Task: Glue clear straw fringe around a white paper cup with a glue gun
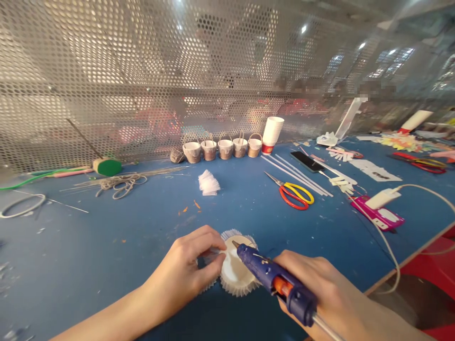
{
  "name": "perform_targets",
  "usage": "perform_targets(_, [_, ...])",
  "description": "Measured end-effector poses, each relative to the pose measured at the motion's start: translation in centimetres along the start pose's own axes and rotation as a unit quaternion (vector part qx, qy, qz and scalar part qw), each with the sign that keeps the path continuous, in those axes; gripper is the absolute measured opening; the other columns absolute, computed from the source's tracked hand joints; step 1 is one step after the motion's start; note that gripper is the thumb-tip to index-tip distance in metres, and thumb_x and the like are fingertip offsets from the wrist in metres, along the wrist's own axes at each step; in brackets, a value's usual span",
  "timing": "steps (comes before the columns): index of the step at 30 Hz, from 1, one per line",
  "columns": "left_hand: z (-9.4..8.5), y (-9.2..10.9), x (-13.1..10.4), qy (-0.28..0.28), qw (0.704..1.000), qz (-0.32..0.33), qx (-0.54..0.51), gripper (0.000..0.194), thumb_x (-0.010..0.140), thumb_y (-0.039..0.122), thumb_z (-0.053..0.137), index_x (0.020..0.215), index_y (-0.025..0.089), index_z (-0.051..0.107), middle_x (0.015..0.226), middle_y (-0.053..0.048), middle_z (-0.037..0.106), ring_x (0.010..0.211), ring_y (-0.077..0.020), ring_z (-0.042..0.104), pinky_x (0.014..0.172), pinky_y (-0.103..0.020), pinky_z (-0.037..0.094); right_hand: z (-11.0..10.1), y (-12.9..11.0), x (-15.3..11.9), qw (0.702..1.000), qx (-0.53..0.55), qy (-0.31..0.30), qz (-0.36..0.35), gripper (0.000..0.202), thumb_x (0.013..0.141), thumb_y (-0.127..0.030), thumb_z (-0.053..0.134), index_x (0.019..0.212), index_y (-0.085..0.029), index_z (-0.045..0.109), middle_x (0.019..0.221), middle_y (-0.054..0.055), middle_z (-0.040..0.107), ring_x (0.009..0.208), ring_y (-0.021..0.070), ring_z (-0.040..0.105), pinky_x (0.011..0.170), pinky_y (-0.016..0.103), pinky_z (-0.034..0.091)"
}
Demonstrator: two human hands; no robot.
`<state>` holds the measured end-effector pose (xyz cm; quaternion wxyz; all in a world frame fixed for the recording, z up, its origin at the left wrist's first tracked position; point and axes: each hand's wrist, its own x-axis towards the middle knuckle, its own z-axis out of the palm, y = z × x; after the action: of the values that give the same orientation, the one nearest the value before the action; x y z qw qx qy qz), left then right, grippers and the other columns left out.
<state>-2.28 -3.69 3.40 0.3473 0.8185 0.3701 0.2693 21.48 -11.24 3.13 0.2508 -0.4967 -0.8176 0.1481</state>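
My right hand [316,279] is wrapped round a dark blue hot glue gun [261,266], a glue stick coming out of its back end. Its nozzle points left, over the white paper cup [234,271] in front of me. Pleated pale trim [237,290] rings the cup like a ruffle. My left hand [194,260] pinches the cup's left edge between thumb and fingers; the pleated trim shows behind and below those fingers. Whether the nozzle touches the cup, I cannot tell.
Behind lie a pile of white pleated pieces [208,183], scissors [294,193], paper strips [296,173] and a phone [307,162]. Several small baskets [225,149] and stacked paper cups [272,133] line the mesh panel [135,94]. A cable trails from the pink power strip [386,220] at right.
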Motion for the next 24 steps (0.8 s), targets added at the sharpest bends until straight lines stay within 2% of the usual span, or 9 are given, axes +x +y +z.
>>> perform_targets(7, [0.2, 0.2, 0.1, 0.011, 1.0, 0.0, 0.015, 0.012, 0.08, 0.015, 0.049, 0.076, 0.019, 0.059, 0.077, -0.003, 0.061, 0.066, -0.0122, 0.058, 0.06, -0.021, 0.048, 0.3, -0.6, 1.1, 0.998, -0.032, 0.016, -0.051, 0.016, 0.075, -0.008, 0.037, 0.074, -0.021, 0.047, 0.061, -0.001, 0.051, 0.045, 0.0127, 0.046, 0.044, 0.029, 0.026])
perform_targets(9, [0.3, 0.2, 0.0, 0.015, 1.0, -0.002, 0.012, 0.012, 0.081, 0.015, 0.05, 0.077, 0.019, 0.06, 0.077, -0.003, 0.062, 0.066, -0.012, 0.058, 0.06, -0.022, 0.048, -0.1, -1.0, 1.2, 0.998, -0.045, 0.004, -0.053, 0.017, 0.072, -0.006, 0.039, 0.074, -0.021, 0.047, 0.061, -0.001, 0.052, 0.046, 0.0129, 0.047, 0.044, 0.029, 0.028])
perform_targets(14, [0.6, 0.2, -0.3, 0.03, 1.0, -0.002, 0.001, 0.014, 0.08, 0.015, 0.048, 0.078, 0.018, 0.061, 0.077, -0.002, 0.061, 0.065, -0.0119, 0.058, 0.06, -0.022, 0.049, -1.1, -2.2, 1.1, 0.991, -0.097, -0.086, -0.012, 0.025, 0.066, 0.001, 0.043, 0.078, -0.018, 0.051, 0.073, 0.002, 0.059, 0.058, 0.0151, 0.056, 0.053, 0.027, 0.039])
perform_targets(19, [0.7, 0.1, -0.4, 0.024, 0.999, -0.025, 0.003, 0.012, 0.08, 0.017, 0.049, 0.078, 0.018, 0.06, 0.077, -0.002, 0.061, 0.065, -0.012, 0.058, 0.06, -0.023, 0.048, -0.8, -2.0, 0.7, 0.985, -0.139, -0.084, -0.059, 0.027, 0.067, 0.001, 0.045, 0.084, -0.018, 0.051, 0.076, 0.003, 0.06, 0.064, 0.0162, 0.058, 0.061, 0.027, 0.043])
perform_targets(24, [0.6, -0.1, -0.3, 0.028, 0.999, -0.041, 0.013, 0.009, 0.078, 0.019, 0.049, 0.077, 0.019, 0.058, 0.075, -0.001, 0.06, 0.063, -0.0121, 0.056, 0.058, -0.023, 0.047, -0.2, -1.5, 0.7, 0.983, -0.154, -0.058, -0.085, 0.021, 0.07, -0.001, 0.043, 0.081, -0.019, 0.05, 0.072, 0.003, 0.058, 0.06, 0.016, 0.056, 0.058, 0.027, 0.043])
